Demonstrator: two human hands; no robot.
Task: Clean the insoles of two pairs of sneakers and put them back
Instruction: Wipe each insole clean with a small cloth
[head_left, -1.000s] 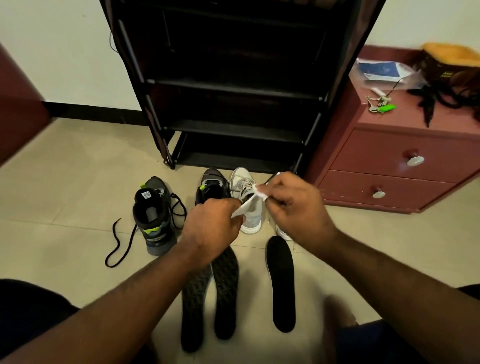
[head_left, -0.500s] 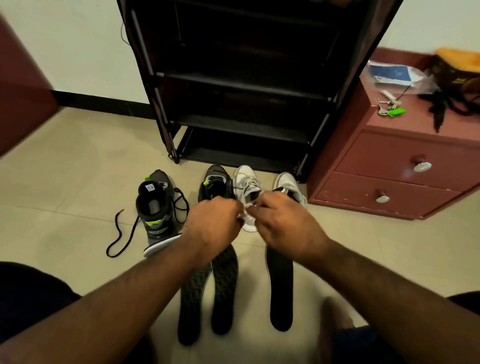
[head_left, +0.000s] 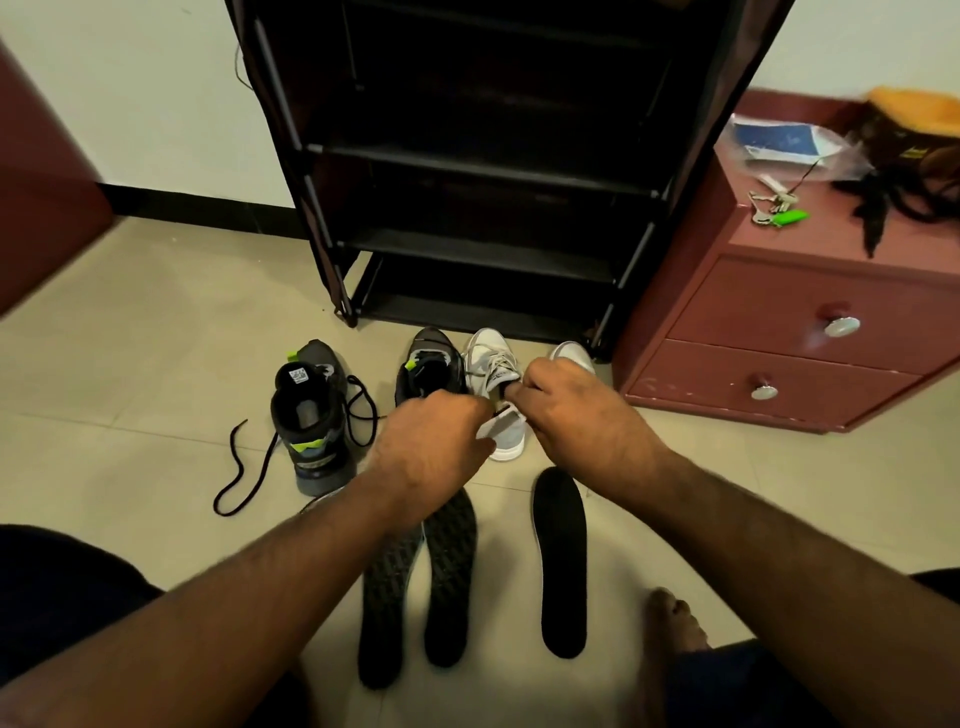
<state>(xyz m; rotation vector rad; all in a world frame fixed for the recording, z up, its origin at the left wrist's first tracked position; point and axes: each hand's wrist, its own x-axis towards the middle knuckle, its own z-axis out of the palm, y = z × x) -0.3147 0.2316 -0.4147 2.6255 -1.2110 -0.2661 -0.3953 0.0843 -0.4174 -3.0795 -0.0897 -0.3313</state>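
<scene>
My left hand (head_left: 431, 441) and my right hand (head_left: 576, 415) are close together, each pinching an end of a small white wipe (head_left: 493, 423) just above a white sneaker (head_left: 488, 358). The other white sneaker (head_left: 574, 353) shows only its toe behind my right hand. One black sneaker (head_left: 306, 415) with green accents stands to the left, its mate (head_left: 428, 364) beside the white one. On the floor below my hands lie two patterned dark insoles (head_left: 387, 597) (head_left: 452, 571) and a plain black insole (head_left: 563, 561).
A black shoe rack (head_left: 483, 156) stands right behind the sneakers. A red chest of drawers (head_left: 779, 338) on the right carries keys (head_left: 779, 208) and a bag. A loose black lace (head_left: 244, 467) trails left of the black sneaker. My bare foot (head_left: 675, 618) rests near the plain insole.
A second ago the wipe was held up and stretched between my hands. My hands have since drawn together and dropped closer to the white sneaker.
</scene>
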